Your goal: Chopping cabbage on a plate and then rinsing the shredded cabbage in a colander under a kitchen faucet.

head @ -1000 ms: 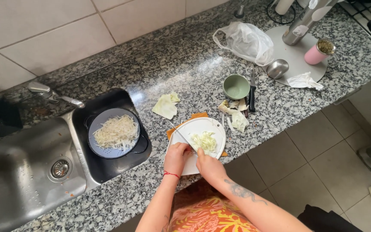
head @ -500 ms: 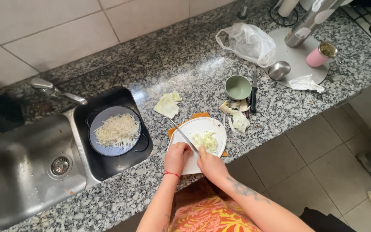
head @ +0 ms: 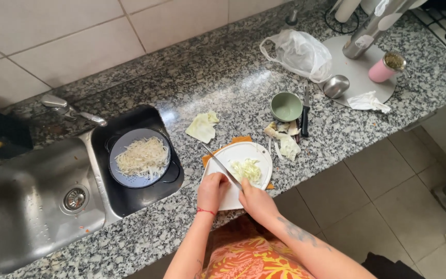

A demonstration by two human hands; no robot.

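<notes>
A white cutting board (head: 250, 152) lies on an orange cloth (head: 241, 140) at the counter's front edge, with a small heap of shredded cabbage (head: 247, 169) on it. My right hand (head: 254, 200) grips a knife (head: 220, 165) whose blade points up and left across the board. On the board's near left part rests my left hand (head: 212, 190), fingers curled, beside the blade. A red band circles the left wrist.
A colander of shredded cabbage (head: 141, 157) sits in the black tray by the steel sink (head: 32, 199). Cabbage leaves (head: 202, 126), scraps (head: 285, 142), a green bowl (head: 286, 106), a black-handled knife (head: 304, 111) and a plastic bag (head: 300, 51) lie on the granite counter (head: 233, 82).
The hands and knife stay over the board with hardly any shift. The camera view has moved slightly.
</notes>
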